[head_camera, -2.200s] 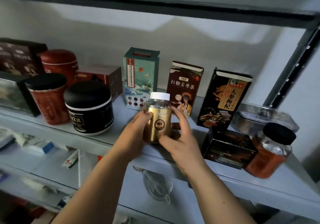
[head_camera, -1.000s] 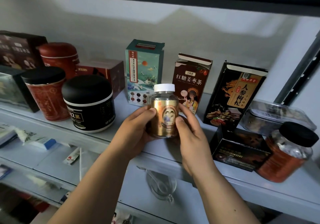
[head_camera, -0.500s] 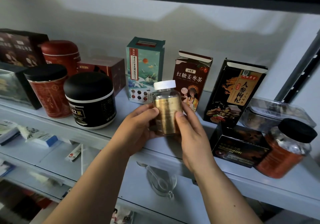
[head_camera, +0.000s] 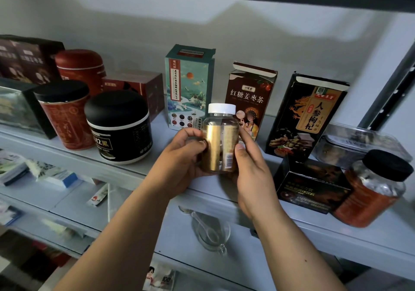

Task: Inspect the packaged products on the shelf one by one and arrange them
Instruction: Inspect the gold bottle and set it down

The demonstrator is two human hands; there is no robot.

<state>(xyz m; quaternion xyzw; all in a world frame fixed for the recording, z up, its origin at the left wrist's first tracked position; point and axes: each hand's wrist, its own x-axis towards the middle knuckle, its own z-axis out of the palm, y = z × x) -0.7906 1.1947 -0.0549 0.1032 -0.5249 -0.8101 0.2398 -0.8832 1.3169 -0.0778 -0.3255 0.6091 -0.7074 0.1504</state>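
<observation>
I hold a clear bottle (head_camera: 221, 142) with a gold label and white cap upright just above the front of the grey shelf (head_camera: 224, 197). My left hand (head_camera: 182, 158) grips its left side, and my right hand (head_camera: 251, 169) holds its right side with the thumb on the label. The label's seam and a barcode face me. Behind the bottle stand a teal box (head_camera: 189, 84), a maroon tea box (head_camera: 250, 90) and a black-and-gold box (head_camera: 307, 115).
Left on the shelf stand a black tub (head_camera: 119, 128), a red jar with black lid (head_camera: 65, 115), a red tin (head_camera: 80, 68) and dark boxes. Right are a low black box (head_camera: 312, 185), a black-lidded jar (head_camera: 375, 189) and a clear container (head_camera: 357, 144). A lower shelf holds a glass cup (head_camera: 211, 232) and packets.
The bottle has been turned in my hands: the front picture that faced me has rotated away, and the label seam with the barcode now faces me. Both hands stay on it.
</observation>
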